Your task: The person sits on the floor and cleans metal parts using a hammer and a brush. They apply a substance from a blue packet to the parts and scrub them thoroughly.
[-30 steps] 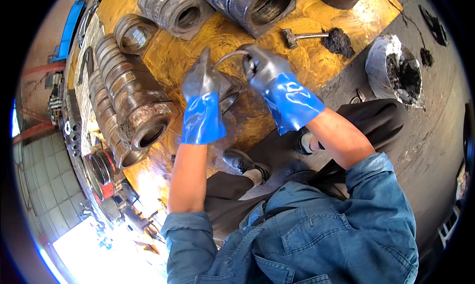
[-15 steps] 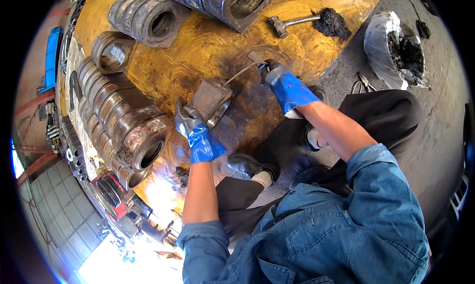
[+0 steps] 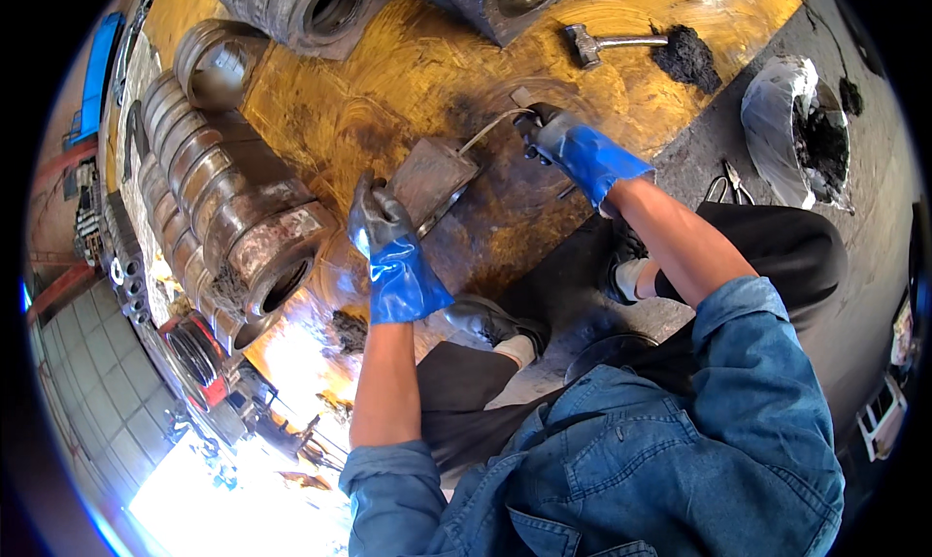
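Observation:
Both my hands wear gloves with blue cuffs and dark, dirty fingers. My left hand [image 3: 381, 222] closes on the left edge of a rusty square-faced metal block [image 3: 427, 180], which has a shiny curved rim showing along its lower side. In my right hand [image 3: 558, 135] is a thin bent metal rod [image 3: 485, 130], fingers wrapped round its right end. The rod's other end meets the upper right corner of the block. Just above the right hand lies a small flat metal piece [image 3: 522, 97]; whether it joins the rod I cannot tell.
Stacked ringed metal housings [image 3: 228, 203] stand at left, more [image 3: 335, 14] at the back. A hammer [image 3: 587, 48] lies beside a dark greasy heap [image 3: 687, 60] on the yellow-stained surface [image 3: 388, 96]. Right, on the floor, are a lined bucket [image 3: 772, 120] and pliers [image 3: 738, 183]. Bright glare [image 3: 262, 479] lower left.
The whole view has shifted, with the back items now higher and the hammer and bucket farther right. Both hands keep nearly the same places by the block and rod.

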`<state>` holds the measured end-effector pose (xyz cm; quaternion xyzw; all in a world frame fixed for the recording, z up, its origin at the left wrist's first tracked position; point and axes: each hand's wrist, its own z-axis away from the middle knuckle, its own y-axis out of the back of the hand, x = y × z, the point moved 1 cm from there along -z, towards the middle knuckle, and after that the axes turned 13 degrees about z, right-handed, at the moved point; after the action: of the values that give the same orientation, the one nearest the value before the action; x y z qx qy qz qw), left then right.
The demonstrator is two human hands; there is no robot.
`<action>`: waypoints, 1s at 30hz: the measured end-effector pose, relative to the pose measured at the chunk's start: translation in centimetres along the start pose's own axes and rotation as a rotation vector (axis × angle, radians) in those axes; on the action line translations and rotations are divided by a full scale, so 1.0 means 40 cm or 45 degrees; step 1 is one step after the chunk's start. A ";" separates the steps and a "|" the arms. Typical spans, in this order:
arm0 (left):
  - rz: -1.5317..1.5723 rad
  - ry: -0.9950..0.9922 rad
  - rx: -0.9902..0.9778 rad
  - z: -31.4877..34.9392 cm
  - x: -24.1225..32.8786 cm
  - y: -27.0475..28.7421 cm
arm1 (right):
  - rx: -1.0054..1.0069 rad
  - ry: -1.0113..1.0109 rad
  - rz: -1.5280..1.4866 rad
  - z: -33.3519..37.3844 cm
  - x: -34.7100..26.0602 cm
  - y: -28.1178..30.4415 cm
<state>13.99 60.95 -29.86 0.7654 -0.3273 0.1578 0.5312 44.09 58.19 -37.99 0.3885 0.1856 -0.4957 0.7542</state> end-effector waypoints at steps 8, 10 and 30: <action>0.120 -0.039 -0.151 0.001 -0.041 0.027 | -0.162 0.226 -0.134 0.072 -0.044 -0.109; 0.107 -0.019 -0.160 0.021 -0.074 0.051 | -0.179 0.059 -0.193 0.076 -0.076 -0.057; 0.126 0.352 -0.080 0.045 -0.066 0.075 | -0.130 0.069 0.098 0.122 -0.184 -0.130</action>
<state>9.85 59.53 -29.96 0.7023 -0.2932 0.2773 0.5865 35.73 57.80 -32.13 0.3696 0.2161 -0.4453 0.7864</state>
